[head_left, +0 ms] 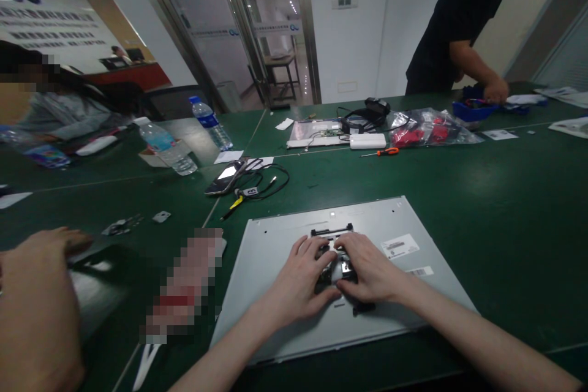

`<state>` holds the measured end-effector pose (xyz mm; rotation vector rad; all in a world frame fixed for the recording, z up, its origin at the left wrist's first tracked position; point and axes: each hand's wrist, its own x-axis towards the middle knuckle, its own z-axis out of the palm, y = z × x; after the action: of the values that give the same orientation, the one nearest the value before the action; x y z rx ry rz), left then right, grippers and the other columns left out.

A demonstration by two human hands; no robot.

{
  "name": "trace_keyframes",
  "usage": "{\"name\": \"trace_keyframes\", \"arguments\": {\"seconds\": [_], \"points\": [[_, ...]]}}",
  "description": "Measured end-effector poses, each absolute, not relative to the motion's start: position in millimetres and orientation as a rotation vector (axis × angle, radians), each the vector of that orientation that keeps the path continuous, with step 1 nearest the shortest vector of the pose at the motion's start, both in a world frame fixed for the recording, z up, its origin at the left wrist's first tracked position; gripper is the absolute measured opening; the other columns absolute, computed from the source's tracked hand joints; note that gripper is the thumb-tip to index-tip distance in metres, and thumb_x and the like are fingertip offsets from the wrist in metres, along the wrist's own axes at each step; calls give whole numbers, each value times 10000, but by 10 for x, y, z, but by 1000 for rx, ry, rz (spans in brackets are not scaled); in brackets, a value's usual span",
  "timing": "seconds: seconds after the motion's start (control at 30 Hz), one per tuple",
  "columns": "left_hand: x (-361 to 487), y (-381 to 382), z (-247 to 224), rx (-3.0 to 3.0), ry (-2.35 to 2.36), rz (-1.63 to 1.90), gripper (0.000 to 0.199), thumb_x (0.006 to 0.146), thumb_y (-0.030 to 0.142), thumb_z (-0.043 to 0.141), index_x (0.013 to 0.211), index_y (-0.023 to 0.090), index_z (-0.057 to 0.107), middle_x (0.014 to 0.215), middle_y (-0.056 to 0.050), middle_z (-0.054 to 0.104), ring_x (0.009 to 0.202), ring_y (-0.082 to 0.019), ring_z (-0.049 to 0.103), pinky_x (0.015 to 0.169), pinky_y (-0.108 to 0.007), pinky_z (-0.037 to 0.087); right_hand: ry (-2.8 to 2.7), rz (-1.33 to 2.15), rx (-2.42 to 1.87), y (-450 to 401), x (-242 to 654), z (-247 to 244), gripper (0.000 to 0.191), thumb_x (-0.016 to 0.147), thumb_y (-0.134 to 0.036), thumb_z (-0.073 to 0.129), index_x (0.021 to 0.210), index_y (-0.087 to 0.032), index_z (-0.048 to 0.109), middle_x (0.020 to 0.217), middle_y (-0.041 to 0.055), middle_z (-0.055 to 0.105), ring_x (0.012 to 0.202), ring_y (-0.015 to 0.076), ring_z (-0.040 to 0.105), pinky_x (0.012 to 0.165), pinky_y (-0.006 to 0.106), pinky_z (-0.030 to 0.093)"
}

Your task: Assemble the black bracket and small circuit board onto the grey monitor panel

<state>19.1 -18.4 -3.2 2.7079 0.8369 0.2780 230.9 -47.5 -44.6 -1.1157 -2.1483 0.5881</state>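
Head view: on flat grey metal panel, grasping angular black-and-silver mechanism with inward-curled left hand and right hand.

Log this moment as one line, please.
left hand: on black-and-silver part | right hand: on same part | part: on grey panel | screwdriver: beyond panel, untouched

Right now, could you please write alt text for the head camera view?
Two bare hands, left and right, work on a small dark mechanism at the middle of a pale flat panel on a green table. Beyond lie a phone, coiled cable and orange-handled screwdriver; other people are nearby.
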Motion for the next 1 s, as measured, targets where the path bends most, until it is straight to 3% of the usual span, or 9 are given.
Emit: {"name": "trace_keyframes", "arguments": {"seconds": [0.5,0.8,0.9,1.0], "points": [[183,-185,-10,2694,851,215,782,713,442,821,1385,261,464,1443,-107,473,1358,-367,416,1207,-625,199,-2242,636,-1070,-467,2339,-451,720,709,-328,756,1314,-198,387,1330,137,479,1240,318,425,1086,512,352],[163,-174,-41,2692,838,219,779,714,473,813,1377,261,463,1440,-111,478,1355,-376,419,1200,-641,196,-2241,659,-1023,-448,2376,-439,763,721,-365,789,1340,-209,372,1338,146,477,1241,333,442,1076,529,368],[147,-169,-69,2688,838,234,748,704,482,820,1336,259,488,1439,-112,475,1362,-387,409,1197,-655,194,-2151,676,-1015,-441,2413,-392,705,743,-335,787,1315,-205,396,1315,150,495,1210,321,472,1043,503,403],[142,-169,-78,2681,849,238,736,688,487,831,1305,252,508,1426,-112,480,1363,-390,405,1196,-650,205,-2081,675,-1026,-432,2441,-335,478,788,-252,743,1197,-206,499,1180,115,577,1083,282,539,944,453,456]]}}
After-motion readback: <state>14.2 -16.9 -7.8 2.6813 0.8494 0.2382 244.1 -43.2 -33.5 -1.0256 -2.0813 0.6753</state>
